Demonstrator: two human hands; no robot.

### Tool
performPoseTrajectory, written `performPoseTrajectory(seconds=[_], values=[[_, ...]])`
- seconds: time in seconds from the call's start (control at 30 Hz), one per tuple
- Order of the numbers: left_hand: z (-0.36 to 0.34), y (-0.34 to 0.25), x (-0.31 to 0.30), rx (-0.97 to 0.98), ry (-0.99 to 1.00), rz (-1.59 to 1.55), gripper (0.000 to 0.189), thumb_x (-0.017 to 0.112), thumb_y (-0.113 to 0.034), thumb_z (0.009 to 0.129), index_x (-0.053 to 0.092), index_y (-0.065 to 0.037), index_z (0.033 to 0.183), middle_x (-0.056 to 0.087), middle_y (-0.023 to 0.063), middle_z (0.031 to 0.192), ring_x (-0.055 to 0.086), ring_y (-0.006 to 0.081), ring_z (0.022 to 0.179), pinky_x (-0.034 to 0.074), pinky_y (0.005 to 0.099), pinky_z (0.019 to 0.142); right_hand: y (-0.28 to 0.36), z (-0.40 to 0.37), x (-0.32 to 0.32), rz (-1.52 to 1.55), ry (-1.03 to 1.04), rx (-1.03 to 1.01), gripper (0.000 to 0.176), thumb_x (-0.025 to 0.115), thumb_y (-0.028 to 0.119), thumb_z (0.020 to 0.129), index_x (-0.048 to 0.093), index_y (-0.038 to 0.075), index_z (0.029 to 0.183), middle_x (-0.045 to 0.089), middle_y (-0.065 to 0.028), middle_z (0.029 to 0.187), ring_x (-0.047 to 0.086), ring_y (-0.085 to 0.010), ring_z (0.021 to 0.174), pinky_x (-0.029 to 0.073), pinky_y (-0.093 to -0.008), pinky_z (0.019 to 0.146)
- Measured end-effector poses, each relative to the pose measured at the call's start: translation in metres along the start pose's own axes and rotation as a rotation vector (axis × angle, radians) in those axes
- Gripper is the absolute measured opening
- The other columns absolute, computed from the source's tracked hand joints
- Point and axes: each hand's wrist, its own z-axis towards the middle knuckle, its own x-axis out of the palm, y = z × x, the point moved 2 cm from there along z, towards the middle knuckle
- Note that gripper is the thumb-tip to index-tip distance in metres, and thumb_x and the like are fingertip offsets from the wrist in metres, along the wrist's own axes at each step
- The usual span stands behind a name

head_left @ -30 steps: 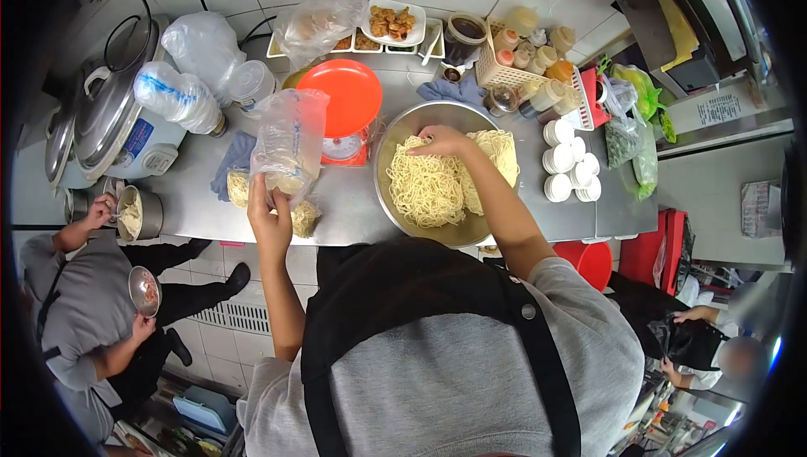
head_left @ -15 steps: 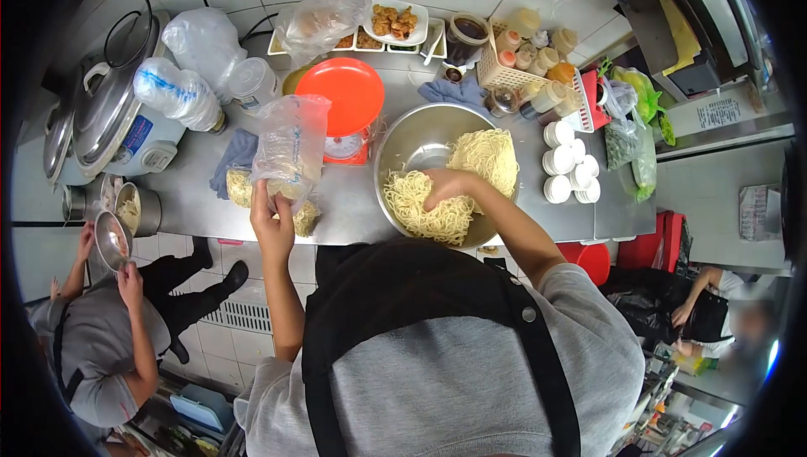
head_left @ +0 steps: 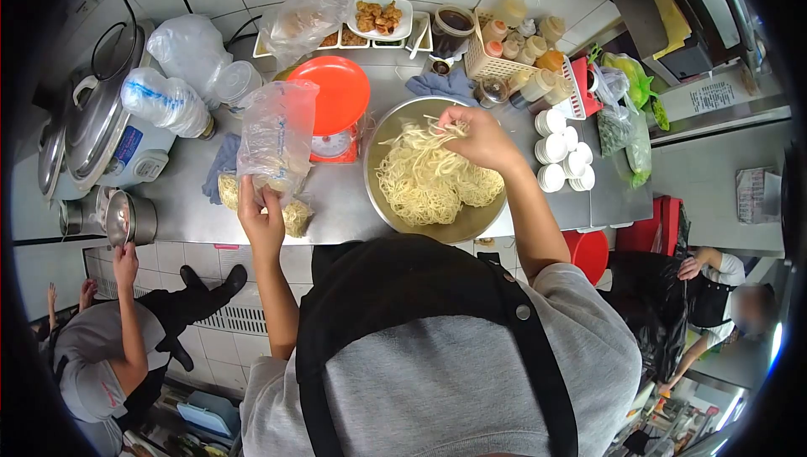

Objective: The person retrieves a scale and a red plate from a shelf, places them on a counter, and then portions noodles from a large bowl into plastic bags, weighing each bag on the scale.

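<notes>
My left hand [head_left: 263, 209] pinches the lower end of a clear plastic bag [head_left: 277, 129] with some pale noodles inside. Bagged noodles [head_left: 297, 217] lie on the counter beside that hand. A large steel bowl [head_left: 385, 139] in front of me holds a heap of yellow noodles [head_left: 420, 192]. Over the bowl's far right part, my right hand [head_left: 477, 137] is closed around a bunch of noodles, with strands hanging down to the heap. Left of the bowl stands a red scale [head_left: 334, 147] with an orange-red plate [head_left: 336, 91] on top.
Several white lids [head_left: 552, 148] stand stacked right of the bowl. Behind are a basket of bottles [head_left: 492, 66], a dark sauce tub [head_left: 452, 28] and a blue cloth [head_left: 441, 84]. Rice cookers [head_left: 109, 142] sit at left. One co-worker [head_left: 109, 331] is at left, another [head_left: 714, 289] at right.
My right hand has risen from the heap toward the bowl's far right, pulling up noodles. My left hand still holds the bag. The left co-worker's small bowl has moved over the pot.
</notes>
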Motion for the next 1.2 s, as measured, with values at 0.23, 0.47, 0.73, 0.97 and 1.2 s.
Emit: performPoseTrajectory(seconds=[0.23,0.47,0.73,0.97,1.2], values=[[-0.003,0.0,-0.008,0.007,-0.012,0.014,0.031,0.049,0.003,0.087,0.043,0.016,0.115,0.053,0.0147,0.093,0.058,0.0143,0.07,0.048,0.025,0.058,0.007,-0.008,0.008,0.115,-0.296,-0.167,0.019,0.06,-0.003,0.067,0.061,0.004,0.085,0.06,-0.0064,0.083,0.058,-0.0179,0.08,0.044,-0.0272,0.075],[-0.001,0.008,-0.013,-0.009,-0.045,0.036,0.035,0.05,0.002,0.087,0.042,0.016,0.118,0.053,0.014,0.094,0.058,0.0134,0.071,0.047,0.0248,0.06,0.009,-0.011,0.007,0.356,-0.17,-0.074,0.025,0.067,0.005,0.067,0.063,0.007,0.092,0.06,-0.0085,0.082,0.058,-0.0218,0.085,0.046,-0.0301,0.079],[-0.001,0.006,-0.002,-0.011,-0.026,-0.042,0.032,0.05,0.002,0.087,0.043,0.015,0.115,0.053,0.0133,0.093,0.057,0.0128,0.071,0.047,0.0248,0.061,-0.08,-0.001,0.142,-0.644,0.054,0.064,0.049,0.074,0.016,0.064,0.06,0.013,0.111,0.054,-0.0168,0.112,0.057,-0.0334,0.098,0.047,-0.0401,0.084],[0.001,0.004,-0.016,0.011,-0.057,0.026,0.033,0.05,0.002,0.087,0.042,0.014,0.117,0.051,0.0116,0.091,0.056,0.0126,0.072,0.046,0.0247,0.06,-0.001,0.001,0.026,-0.296,-0.126,0.037,0.038,0.065,0.008,0.064,0.065,0.014,0.101,0.062,-0.0153,0.082,0.061,-0.0316,0.083,0.049,-0.0389,0.077],[0.001,0.012,-0.016,-0.007,-0.082,0.002,0.036,0.05,0.002,0.087,0.041,0.014,0.12,0.052,0.0127,0.094,0.057,0.0136,0.076,0.047,0.0247,0.062,0.04,-0.014,-0.026,-0.175,-0.26,-0.172,0.034,0.066,0.003,0.062,0.063,0.006,0.096,0.061,-0.0159,0.084,0.06,-0.0288,0.075,0.047,-0.0325,0.069]])
